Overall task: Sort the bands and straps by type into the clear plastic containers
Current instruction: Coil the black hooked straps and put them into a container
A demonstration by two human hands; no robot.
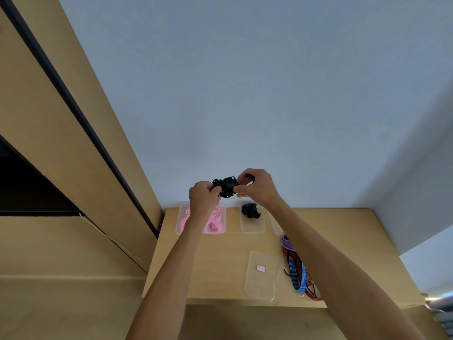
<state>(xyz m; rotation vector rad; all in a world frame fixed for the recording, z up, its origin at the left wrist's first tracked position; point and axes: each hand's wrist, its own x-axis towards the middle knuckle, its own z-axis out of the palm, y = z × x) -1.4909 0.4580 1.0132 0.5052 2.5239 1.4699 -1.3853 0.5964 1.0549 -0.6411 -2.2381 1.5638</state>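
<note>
- a tangle of black bands (226,187) is held up in the air above the far edge of the surface (220,261), between both hands.
- the left hand (204,198) grips the left end of the tangle, its fingers (215,190) curled round the black material.
- the right hand (257,186) pinches the right end, fingers curled, with a black loop showing over the top of its knuckles.
- below the hands, a clear container (253,223) at the far side of the surface holds another black bundle (250,210).
- to its left, a clear container (180,224) with pink bands (214,224) in it is partly hidden by the left forearm; small labels sit on its far edge.
- nearer the person lies a clear lid or tray (260,276) with a small red-edged label (261,268).
- just right of it, a pile of straps (297,273) in blue, red and purple lies beside the right forearm, partly over another clear container.
- a further clear container at the far right is mostly hidden by the right arm.
</note>
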